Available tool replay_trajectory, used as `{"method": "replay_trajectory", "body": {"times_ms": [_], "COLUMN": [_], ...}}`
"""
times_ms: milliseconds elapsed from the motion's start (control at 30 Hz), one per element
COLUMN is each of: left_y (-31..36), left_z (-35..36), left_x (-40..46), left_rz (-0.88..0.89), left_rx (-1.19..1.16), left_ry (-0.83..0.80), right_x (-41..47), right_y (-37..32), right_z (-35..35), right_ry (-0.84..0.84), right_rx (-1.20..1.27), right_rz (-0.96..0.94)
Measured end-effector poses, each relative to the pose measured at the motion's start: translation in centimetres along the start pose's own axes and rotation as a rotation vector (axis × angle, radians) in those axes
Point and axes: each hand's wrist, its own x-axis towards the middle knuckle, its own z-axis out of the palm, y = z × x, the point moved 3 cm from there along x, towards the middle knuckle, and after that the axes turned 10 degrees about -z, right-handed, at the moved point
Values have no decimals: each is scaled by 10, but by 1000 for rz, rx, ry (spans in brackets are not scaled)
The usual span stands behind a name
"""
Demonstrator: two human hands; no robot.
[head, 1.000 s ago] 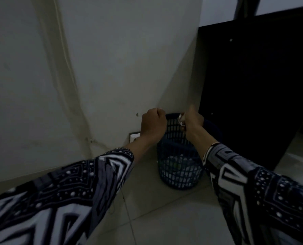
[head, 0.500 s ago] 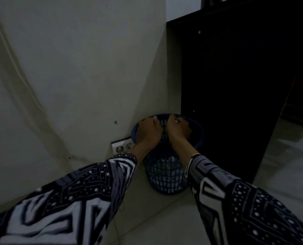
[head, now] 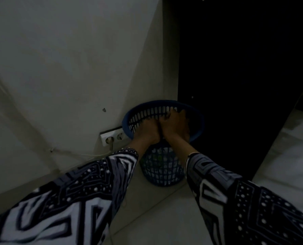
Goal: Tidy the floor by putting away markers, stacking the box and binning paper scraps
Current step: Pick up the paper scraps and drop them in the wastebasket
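Blue bin (head: pixel 198 124) stands in the corner. My left hand (head: pixel 147 128) and right hand (head: pixel 175 124) are pressed together inside its rim; grip and scraps cannot be told. Paper likely light, soft, best bunched whole.

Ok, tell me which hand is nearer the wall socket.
The left hand: it is over the blue basket's rim on the wall socket side; the right hand is toward the dark cabinet.

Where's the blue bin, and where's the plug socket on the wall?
blue bin (head: pixel 165 171): head view, on its mesh side wall below the hands.
plug socket (head: pixel 112 137): head view, on its white faceplate, left of the bin's rim.
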Motion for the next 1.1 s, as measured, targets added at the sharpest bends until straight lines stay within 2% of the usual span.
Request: {"method": "replay_trajectory", "body": {"times_ms": [167,433,700,833,967,1100], "left_y": [-3,-5,-5,-3,-7,-10], "left_z": [3,4,2,0,1,4], "left_x": [1,2,-3,-5,-9,-7], "left_rz": [-54,-36,49,47,35,36], "left_rx": [56,-23,-30,-153,-355,-306], "left_ry": [36,83,125,185,283,278], "right_x": [-1,-6,-11,-8,-6,-5], "right_y": [-2,-7,-6,-4,0,0], "right_z": [-1,-4,-9,-7,-10,-8], "right_ry": [-63,-75,33,30,122,57], "right_rx": [-10,-66,19,68,186,120], "right_rz": [-13,-8,-16,15,73,57]}}
